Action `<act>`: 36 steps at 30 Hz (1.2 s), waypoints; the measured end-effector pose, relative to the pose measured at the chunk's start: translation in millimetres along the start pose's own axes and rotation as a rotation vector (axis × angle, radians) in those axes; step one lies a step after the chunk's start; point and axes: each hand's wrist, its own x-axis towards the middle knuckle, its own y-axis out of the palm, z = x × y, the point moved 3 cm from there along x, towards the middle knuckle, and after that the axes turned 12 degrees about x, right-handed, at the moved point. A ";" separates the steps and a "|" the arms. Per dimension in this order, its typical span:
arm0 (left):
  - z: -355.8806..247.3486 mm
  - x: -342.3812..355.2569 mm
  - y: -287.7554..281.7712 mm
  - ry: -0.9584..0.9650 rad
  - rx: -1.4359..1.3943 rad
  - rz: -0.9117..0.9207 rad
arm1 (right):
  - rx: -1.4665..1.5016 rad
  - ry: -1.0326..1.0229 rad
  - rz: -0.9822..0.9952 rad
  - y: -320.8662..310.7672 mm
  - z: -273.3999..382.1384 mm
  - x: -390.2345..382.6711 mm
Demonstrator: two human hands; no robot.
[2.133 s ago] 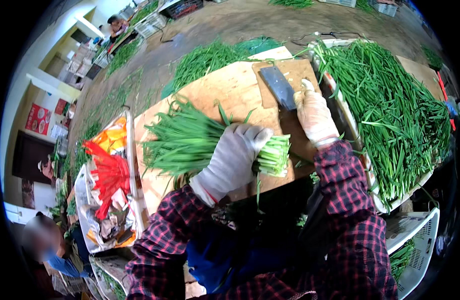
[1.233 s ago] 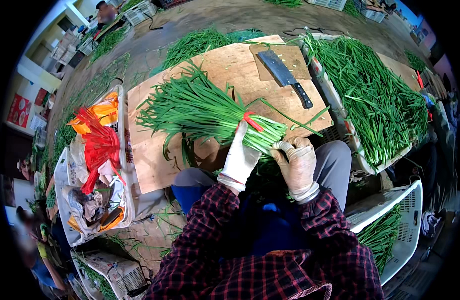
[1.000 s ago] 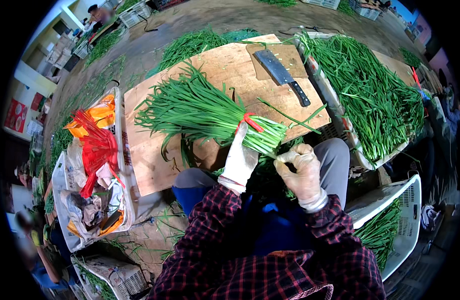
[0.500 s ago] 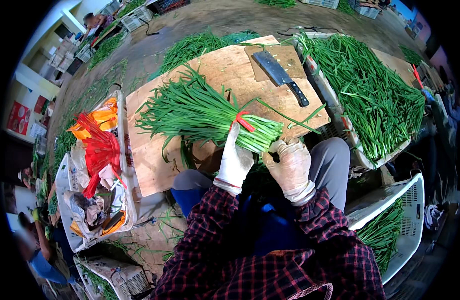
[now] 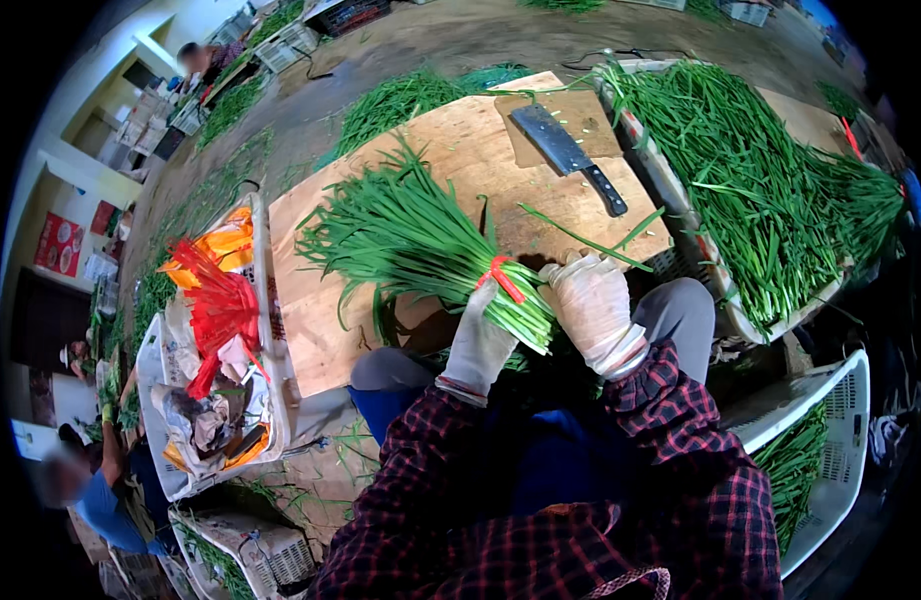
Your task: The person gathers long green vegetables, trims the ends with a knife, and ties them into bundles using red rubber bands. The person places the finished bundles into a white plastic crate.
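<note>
A bundle of garlic chives lies over the near part of the wooden board, leaf tips to the far left and pale stems toward my right knee. A red tie wraps the stems. My gloved left hand is closed round the bundle from below, thumb beside the tie. Close against the stems' right side is my gloved right hand, its fingers curled; what they hold, if anything, is hidden. Loose green stalks lie just beyond it. Farther back on the board rests a cleaver with a black handle.
Loose chives fill a white crate at right; another crate with chives stands nearer. At left, a crate holds red ties and orange bags. The wooden board spans my knees. Other people are at the far left.
My right hand has moved up against the side of the stems, its fingers turned inward. The bundle has tilted, stem ends lower. The whole view has shifted slightly.
</note>
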 end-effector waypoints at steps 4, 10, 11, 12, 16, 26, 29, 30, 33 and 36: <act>-3.4 -6.6 -2.6 0.053 0.054 -0.008 | -0.050 -0.173 -0.030 8.7 6.1 -1.7; 1.2 -3.3 -17.0 0.027 -0.037 -0.047 | 0.309 -0.243 -0.158 -36.8 17.6 -9.4; 0.1 -6.2 -20.8 0.018 -0.049 -0.052 | 0.386 -0.145 -0.061 -30.1 16.3 -15.0; 3.2 -6.7 -20.0 -0.004 -0.072 -0.043 | 0.437 -0.110 -0.024 -20.2 9.5 -22.6; 11.0 -7.1 -16.0 -0.010 -0.053 0.005 | 0.924 -0.056 0.091 10.8 -9.1 -46.1; 7.9 -14.1 4.9 -0.086 0.041 -0.139 | 1.595 -0.147 0.661 -57.0 -4.0 -119.3; 3.0 -16.6 6.7 0.064 0.206 -0.212 | 1.301 -0.084 0.635 -86.8 -16.7 -119.3; 5.4 -16.5 2.4 0.097 0.268 -0.214 | 0.957 -0.084 0.469 -96.8 -16.9 -102.9; 22.6 -16.1 -2.3 0.099 0.279 -0.161 | 1.009 -0.048 0.126 -79.9 -12.5 -51.1; 32.7 -25.8 16.2 0.067 0.160 -0.148 | 1.045 -0.134 -0.181 -47.8 2.2 19.7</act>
